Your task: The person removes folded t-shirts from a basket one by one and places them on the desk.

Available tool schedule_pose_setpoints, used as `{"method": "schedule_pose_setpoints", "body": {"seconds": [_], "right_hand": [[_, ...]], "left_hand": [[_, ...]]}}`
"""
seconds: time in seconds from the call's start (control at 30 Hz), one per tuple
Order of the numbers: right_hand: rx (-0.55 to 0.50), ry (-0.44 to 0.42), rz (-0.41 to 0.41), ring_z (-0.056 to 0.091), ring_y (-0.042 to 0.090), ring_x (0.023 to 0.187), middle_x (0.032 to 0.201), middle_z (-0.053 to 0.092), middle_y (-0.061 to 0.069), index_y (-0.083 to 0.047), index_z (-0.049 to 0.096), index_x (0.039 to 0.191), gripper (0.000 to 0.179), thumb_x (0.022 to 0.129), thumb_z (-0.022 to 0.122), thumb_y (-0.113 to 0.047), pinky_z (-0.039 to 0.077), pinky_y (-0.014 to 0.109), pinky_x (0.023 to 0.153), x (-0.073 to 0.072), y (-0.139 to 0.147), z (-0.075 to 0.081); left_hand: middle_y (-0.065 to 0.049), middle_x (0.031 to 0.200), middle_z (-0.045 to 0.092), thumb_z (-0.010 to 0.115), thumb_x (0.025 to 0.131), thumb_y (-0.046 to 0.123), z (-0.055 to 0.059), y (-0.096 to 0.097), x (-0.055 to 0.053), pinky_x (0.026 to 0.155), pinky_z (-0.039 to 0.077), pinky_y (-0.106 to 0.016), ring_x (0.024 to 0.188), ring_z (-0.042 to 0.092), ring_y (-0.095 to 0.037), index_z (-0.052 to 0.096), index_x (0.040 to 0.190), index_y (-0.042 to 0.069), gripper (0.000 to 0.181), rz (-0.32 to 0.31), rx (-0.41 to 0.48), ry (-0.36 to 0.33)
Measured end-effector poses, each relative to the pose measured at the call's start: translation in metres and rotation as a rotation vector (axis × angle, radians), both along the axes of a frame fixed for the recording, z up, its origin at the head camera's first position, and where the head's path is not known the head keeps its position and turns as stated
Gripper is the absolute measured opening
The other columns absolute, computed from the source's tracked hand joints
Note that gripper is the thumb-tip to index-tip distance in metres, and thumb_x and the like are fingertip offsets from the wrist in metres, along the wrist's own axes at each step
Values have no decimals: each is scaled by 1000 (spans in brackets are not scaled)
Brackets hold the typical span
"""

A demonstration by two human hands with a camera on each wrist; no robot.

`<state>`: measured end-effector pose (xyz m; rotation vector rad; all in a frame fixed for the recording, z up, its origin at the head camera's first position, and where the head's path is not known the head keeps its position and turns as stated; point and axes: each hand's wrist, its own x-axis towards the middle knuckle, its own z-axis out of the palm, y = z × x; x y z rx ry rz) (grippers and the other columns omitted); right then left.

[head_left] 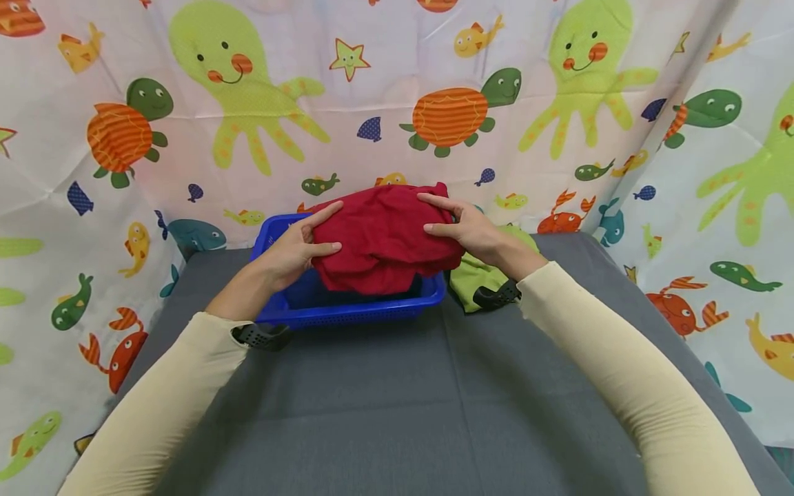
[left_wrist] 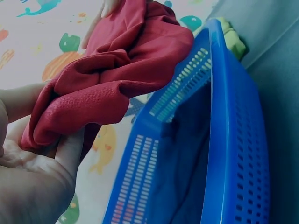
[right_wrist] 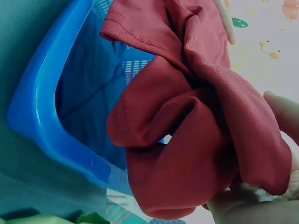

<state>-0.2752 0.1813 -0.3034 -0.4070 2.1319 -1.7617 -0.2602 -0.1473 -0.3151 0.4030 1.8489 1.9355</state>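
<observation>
A crumpled red garment (head_left: 384,238), with a stitched hem showing in the right wrist view, is held up over a blue plastic basket (head_left: 353,315). My left hand (head_left: 294,251) grips its left end, thumb in front and fingers beneath the folds. At the other end, my right hand (head_left: 474,231) holds the cloth between thumb and fingers. Folds hide some fingertips of both hands. Inside the basket lies dark blue cloth (left_wrist: 184,144), partly covered from the head view by the red garment.
Right of the basket, a lime-green cloth (head_left: 480,275) lies on the grey-covered table (head_left: 372,413), partly behind my right wrist. A white curtain (head_left: 384,76) printed with sea animals stands behind the table and along its sides.
</observation>
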Motion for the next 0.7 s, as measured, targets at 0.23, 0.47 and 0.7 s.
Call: {"method": "schedule_pose_setpoints", "body": {"seconds": [0.23,0.47,0.7], "right_hand": [[2,15,-14,55,20,124,157,36,9,-27,37,158,62,102,59,-12,56,21,87,1,15,3],[6,12,-15,59,14,113,150,44,9,-28,36,159,63,102,59,-14,55,21,87,4,30,6],[12,10,-22,60,11,113,152,42,8,-25,34,159,62,103,58,-15,55,21,88,7,49,11]], "left_hand": [[-4,151,42,54,100,-5,4,17,0,73,59,-19,105,65,-5,26,161,34,78,-20,37,6],[-2,138,49,54,99,-6,3,32,0,72,59,-20,99,67,-5,26,162,32,78,-37,55,9],[-2,133,53,54,99,-6,1,51,-2,68,58,-19,90,69,-5,27,161,32,78,-54,76,7]]}}
